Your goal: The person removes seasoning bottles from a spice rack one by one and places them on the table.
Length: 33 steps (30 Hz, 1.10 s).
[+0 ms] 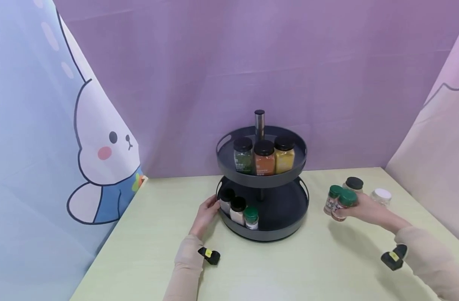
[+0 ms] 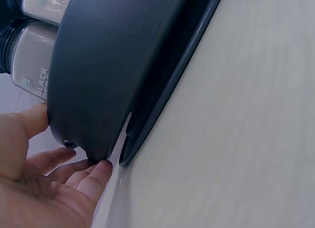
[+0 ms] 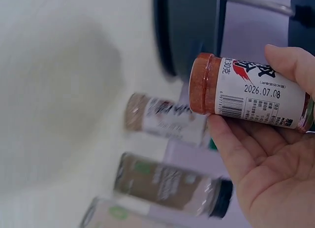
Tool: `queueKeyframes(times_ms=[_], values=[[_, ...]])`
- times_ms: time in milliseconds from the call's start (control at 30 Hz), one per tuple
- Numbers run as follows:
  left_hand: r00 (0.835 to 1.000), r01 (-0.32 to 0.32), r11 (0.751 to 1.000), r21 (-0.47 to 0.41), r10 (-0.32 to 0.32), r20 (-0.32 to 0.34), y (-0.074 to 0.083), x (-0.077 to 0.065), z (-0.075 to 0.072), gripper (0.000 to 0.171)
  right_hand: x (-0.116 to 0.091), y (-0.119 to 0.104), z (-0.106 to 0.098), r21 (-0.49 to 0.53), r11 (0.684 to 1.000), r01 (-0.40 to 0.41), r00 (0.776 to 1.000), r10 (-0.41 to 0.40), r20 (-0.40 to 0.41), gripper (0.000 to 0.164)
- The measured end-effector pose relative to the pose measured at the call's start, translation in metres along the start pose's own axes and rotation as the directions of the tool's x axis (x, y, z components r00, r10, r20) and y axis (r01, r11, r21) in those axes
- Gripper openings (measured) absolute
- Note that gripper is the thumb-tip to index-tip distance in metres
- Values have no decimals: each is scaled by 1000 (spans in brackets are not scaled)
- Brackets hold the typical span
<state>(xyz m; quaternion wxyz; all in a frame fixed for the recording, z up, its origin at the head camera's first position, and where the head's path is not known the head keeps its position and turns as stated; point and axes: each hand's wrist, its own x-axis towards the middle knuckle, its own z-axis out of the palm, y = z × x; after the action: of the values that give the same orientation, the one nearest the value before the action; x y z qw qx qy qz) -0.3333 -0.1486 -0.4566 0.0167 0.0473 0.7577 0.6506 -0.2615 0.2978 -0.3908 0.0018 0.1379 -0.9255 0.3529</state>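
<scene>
Grips a red-powder jar (image 3: 241, 87) in the right hand (image 1: 368, 209), fingers and thumb closed round the body below a green lid. Appears lifted from the pale table (image 1: 139, 251) at the right of the scene, with the base showing and a white label turned to the right wrist camera. Pinches the left edge of the lower tray (image 1: 267, 235) with the left hand (image 1: 204, 213), thumb up at the rim and fingertips, loosely bent, against the outer wall near a cut-out handle.

Just left of the held jar, has a second green-lidded jar (image 1: 330, 203) upright on the table; on the far side, partly hidden, a black-lidded jar (image 1: 353, 184); farther right, a white-lidded jar (image 1: 381, 196).

Along the near left of the lower tray, includes two black-lidded jars of pale contents (image 1: 237, 212) and, to their right, a small green-lidded jar (image 1: 251, 219). On the upper tray (image 1: 263, 180), includes a green jar (image 1: 243, 156), an orange jar (image 1: 265, 159) and a yellow jar (image 1: 284, 155), all black-lidded, in front of a metal post (image 1: 259, 123). Beyond the far table edge, ends at a purple cloth (image 1: 176, 92).
</scene>
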Motion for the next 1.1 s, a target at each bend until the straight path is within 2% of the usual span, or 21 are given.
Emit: queueKeyframes(times_ms=[167, 300, 433, 567, 733, 833, 1100], values=[[1000, 13, 1000, 5, -13, -6, -5, 2, -1, 51, -5, 12, -3, -60, 995, -77, 997, 78, 12, 48], [1000, 23, 1000, -4, -23, 9, 11, -9, 0, 50, -6, 20, -3, -89, 989, -115, 993, 116, 9, 43], [1000, 26, 1000, 8, -26, 14, 15, -12, 0, 50, -6, 28, -1, -114, 986, -124, 992, 125, -5, 42], [1000, 25, 1000, 11, -26, 14, 10, -8, 0, 50, -6, 37, 0, -129, 983, -130, 992, 129, -16, 38], [1000, 24, 1000, 6, -24, 4, -6, 4, -2, 51, -7, 45, 1, -92, 982, -166, 986, 164, -29, 30], [999, 32, 999, 8, -32, -10, -14, 9, -2, 51, -8, 49, 1, -56, 981, -187, 982, 185, -36, 34], [999, 30, 999, 18, -29, -18, -20, 11, -3, 53, -10, 53, 1, -19, 970, -242, 970, 242, -28, 57]])
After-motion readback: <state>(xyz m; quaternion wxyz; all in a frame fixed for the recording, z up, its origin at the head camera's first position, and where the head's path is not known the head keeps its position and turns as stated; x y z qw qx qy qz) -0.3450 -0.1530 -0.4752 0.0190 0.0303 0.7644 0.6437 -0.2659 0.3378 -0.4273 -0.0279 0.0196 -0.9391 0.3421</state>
